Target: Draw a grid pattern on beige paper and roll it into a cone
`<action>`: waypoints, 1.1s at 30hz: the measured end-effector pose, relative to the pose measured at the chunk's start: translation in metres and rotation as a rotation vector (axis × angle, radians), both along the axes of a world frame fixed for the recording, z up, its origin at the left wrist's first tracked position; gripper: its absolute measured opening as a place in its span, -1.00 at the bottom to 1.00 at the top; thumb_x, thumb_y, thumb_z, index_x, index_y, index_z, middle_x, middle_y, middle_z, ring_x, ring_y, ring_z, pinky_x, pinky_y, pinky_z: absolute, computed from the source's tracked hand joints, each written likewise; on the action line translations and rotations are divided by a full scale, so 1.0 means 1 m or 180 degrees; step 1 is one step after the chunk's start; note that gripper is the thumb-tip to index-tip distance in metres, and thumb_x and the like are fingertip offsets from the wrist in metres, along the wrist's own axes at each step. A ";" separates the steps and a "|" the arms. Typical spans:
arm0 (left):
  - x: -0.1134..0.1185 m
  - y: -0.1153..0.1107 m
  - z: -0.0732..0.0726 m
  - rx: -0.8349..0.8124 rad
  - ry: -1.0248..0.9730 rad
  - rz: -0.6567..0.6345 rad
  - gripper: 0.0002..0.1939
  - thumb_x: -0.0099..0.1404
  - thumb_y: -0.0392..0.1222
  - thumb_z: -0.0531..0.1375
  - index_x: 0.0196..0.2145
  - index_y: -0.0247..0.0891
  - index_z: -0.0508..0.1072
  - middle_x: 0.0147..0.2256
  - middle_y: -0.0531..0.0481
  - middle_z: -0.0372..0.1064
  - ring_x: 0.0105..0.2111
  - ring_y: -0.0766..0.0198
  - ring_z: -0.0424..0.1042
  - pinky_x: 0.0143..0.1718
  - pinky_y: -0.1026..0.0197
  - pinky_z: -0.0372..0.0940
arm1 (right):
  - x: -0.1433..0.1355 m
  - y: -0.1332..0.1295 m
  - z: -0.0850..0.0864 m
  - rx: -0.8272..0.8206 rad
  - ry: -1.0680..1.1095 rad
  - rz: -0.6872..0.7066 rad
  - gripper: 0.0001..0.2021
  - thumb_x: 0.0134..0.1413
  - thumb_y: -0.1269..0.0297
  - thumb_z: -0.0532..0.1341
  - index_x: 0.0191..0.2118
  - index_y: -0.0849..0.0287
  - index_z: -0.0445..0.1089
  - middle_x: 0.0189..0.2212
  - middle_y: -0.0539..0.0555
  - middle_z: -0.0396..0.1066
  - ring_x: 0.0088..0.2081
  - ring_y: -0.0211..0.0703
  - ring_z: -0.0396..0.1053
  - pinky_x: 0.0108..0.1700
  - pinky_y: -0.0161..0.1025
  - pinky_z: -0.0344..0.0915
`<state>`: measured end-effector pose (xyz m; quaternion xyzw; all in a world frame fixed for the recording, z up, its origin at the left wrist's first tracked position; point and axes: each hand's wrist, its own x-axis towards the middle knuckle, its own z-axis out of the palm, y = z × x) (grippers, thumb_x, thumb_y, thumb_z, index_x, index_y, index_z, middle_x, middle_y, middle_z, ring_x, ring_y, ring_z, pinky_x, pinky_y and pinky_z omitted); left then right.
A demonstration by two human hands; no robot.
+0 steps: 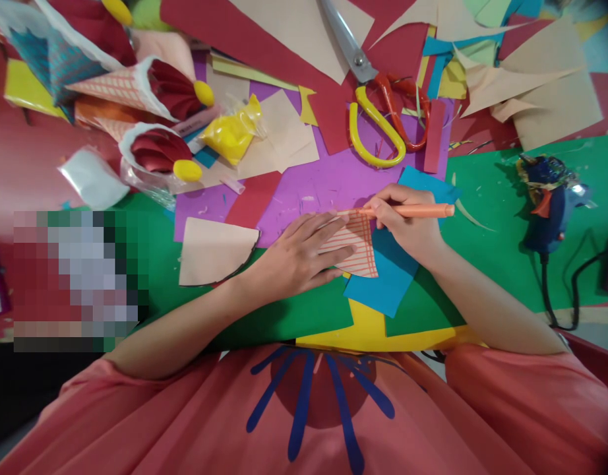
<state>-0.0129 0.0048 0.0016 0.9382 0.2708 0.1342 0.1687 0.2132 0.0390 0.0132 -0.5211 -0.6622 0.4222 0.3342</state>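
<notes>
Under the spread fingers of my left hand (308,254) lies a peach paper piece (361,247) with orange crossing lines. My right hand (400,218) is closed around an orange marker (427,210), whose tip end is at the top edge of that piece, near my left fingertips. Part of the lined piece is hidden by my left hand. A blue sheet (395,274) sits partly beneath it. To the left of my left hand is a plain peach piece (215,251) with a dark curved edge.
Large scissors (378,125) with yellow and red handles lie beyond my hands. Paper cones (130,89) with red filling are at the upper left. A blue glue gun (548,211) with its cord rests at the right. Paper scraps (551,86) cover the upper right.
</notes>
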 end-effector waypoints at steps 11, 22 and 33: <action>0.001 0.000 -0.002 -0.0084 -0.0002 -0.0007 -0.60 0.41 -0.09 0.09 0.18 -0.11 0.30 0.25 -0.26 0.16 0.27 -0.08 0.13 0.19 -0.22 0.17 | 0.001 0.000 -0.001 0.0041 0.0034 0.0112 -0.76 0.06 0.34 0.16 -0.60 0.18 0.27 -0.66 -0.08 0.27 -0.58 -0.37 0.19 -0.48 -0.31 0.10; -0.001 0.000 -0.005 0.0032 0.0063 0.0148 -0.58 0.41 -0.06 0.09 0.18 -0.15 0.30 0.28 -0.27 0.09 0.31 -0.08 0.06 0.23 -0.21 0.11 | 0.004 0.000 -0.002 -0.0237 0.0339 -0.0034 -0.76 0.05 0.30 0.17 -0.60 0.17 0.29 -0.68 -0.08 0.27 -0.60 -0.37 0.19 -0.51 -0.32 0.12; 0.001 0.002 -0.004 0.0250 0.0166 0.0142 -0.57 0.44 -0.03 0.01 0.18 -0.22 0.28 0.23 -0.20 0.21 0.24 0.00 0.19 0.22 -0.11 0.13 | 0.003 0.001 -0.002 0.0121 0.0014 0.0124 -0.69 0.17 0.12 0.19 -0.53 0.17 0.34 -0.63 -0.07 0.31 -0.55 -0.34 0.22 -0.47 -0.31 0.12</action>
